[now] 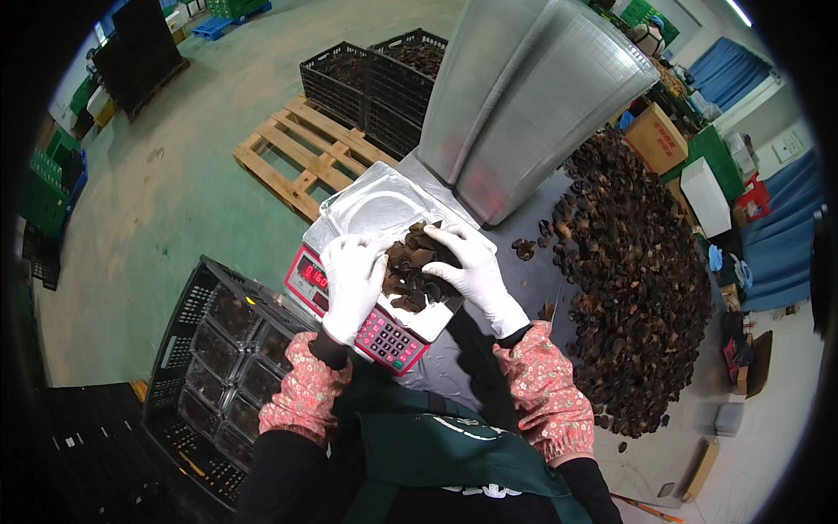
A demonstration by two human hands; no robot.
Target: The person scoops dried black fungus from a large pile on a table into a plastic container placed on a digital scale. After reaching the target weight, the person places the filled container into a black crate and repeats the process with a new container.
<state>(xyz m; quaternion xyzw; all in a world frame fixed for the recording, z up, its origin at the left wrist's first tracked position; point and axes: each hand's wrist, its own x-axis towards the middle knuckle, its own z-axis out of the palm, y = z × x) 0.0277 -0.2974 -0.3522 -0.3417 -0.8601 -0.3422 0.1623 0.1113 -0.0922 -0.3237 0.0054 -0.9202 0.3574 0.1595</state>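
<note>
A clear plastic clamshell box, its lid [373, 203] folded back, lies on a red-framed digital scale [391, 342] with a lit display and keypad. Dark wood ear mushrooms [411, 267] are heaped in its base. My left hand [353, 281], in a white glove, is at the left side of the heap with its thumb against the mushrooms; its fingertips are partly hidden, so its grip is unclear. Across from it, my white-gloved right hand [473, 272] curves over the right side, thumb and forefinger apart and touching the mushrooms.
Tall stacks of nested clear boxes [550, 98] stand behind the scale. A large mushroom pile [635, 288] covers the table's right side. At left, a black crate [171, 354] holds several filled boxes. Beyond are a wooden pallet [288, 154] and loaded black crates [334, 82].
</note>
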